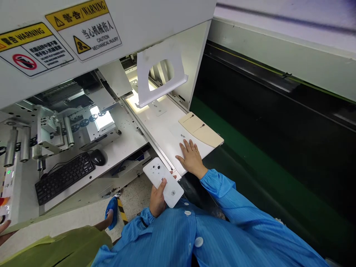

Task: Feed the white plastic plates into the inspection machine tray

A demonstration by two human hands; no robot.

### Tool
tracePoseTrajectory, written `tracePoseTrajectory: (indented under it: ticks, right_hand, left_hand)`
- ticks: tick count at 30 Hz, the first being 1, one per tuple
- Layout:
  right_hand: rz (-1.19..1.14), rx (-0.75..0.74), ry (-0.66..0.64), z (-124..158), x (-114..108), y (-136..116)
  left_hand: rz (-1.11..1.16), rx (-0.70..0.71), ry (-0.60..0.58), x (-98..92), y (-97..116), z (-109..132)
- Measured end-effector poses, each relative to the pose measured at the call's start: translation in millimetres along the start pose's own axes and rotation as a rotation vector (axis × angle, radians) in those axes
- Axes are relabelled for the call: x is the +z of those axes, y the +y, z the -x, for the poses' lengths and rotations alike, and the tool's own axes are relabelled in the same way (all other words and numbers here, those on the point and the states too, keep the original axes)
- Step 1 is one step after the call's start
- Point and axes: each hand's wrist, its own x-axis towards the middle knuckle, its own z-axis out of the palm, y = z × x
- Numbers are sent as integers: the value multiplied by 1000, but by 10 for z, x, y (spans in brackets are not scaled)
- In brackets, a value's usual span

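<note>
- The left hand [157,200] is clenched around the lower end of a white panel [163,181], thumb on its upper face. The panel has small holes near its far end and is held in the air, just off the near edge of the surface.
- The right hand [191,157] lies at 1 o'clock from the left one. It is released and flat, palm down with fingers spread, pressing on the white surface [164,129] of the machine and grasping nothing.
- Judging from this, the panel is picked up and brought to the machine but not yet laid on the surface. Setting it down and lining it up seems to be what is left.
- A beige plate [201,129] lies on the surface at 1 o'clock from the right hand, just beyond the fingertips and not touched.
- At 11 o'clock, further along the surface, a white guard [167,89] with a round hole stands tilted over a lit opening. No panel can be seen there.
- At 9 o'clock from the hands, a keyboard [63,177] and mouse [97,157] sit on a lower shelf, under warning labels [83,26].
- A green belt [250,174] runs past at 3 o'clock.
- Another person's hand [3,227] shows at the far 8 o'clock edge, well apart. Whether it holds anything I cannot tell.
</note>
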Motion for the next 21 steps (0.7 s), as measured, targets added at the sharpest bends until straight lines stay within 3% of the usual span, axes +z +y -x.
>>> tracePoseTrajectory:
  ticks: [21]
  right_hand:
    - [-41, -21, 4, -12, -14, 19]
  left_hand:
    - [-3, 3, 31, 69, 71, 79]
